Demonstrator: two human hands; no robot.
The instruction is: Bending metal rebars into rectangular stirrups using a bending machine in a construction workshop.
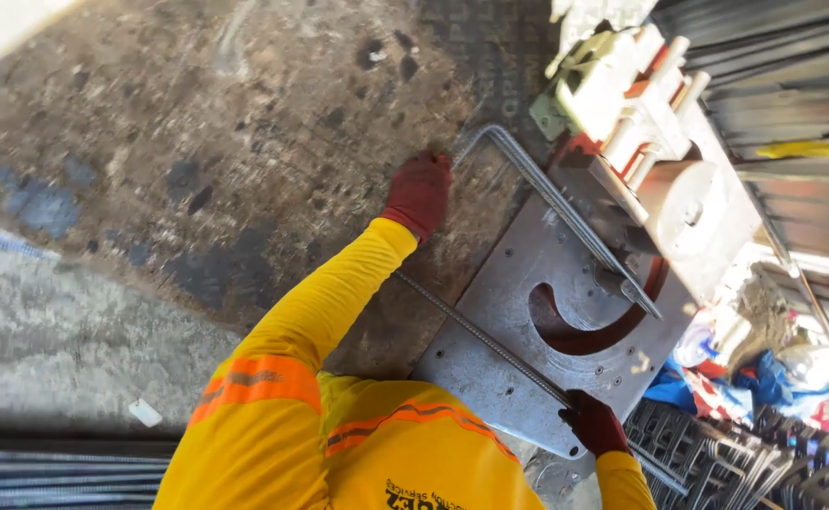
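Observation:
A thin ribbed steel rod (565,212) bent into an open hook shape lies across the grey steel plate (490,364) of a bending machine. My left hand (419,194), in a red glove, grips the rod's short bent end over the stained concrete floor. My right hand (596,425), also red-gloved, is closed on the rod's long straight leg (476,331) at the plate's near corner. The rod's far side rests against the pin beside the plate's curved red slot (592,335). My sleeves are yellow with orange bands.
The machine's white and red housing (646,123) stands at the upper right, against corrugated metal sheeting (783,85). A pile of bent steel stirrups (745,463) lies at the lower right by blue plastic scraps (764,378). Straight bars (55,472) lie at the lower left.

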